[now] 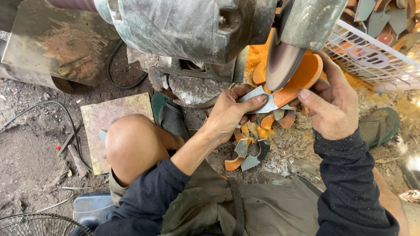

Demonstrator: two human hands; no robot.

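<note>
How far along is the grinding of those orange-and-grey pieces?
Done, by the look of it: several curved pieces lie on the ground below the grinding wheel. In hand: the left hand and right hand press one orange-and-grey piece against the wheel. Possibly left: the white basket at upper right holds many similar pieces, but whether those are ground cannot be told.

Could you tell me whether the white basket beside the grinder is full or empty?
It holds pieces. Grey and orange cut pieces show above and through the white basket's wire wall; how full cannot be told, since the frame crops it.
</note>
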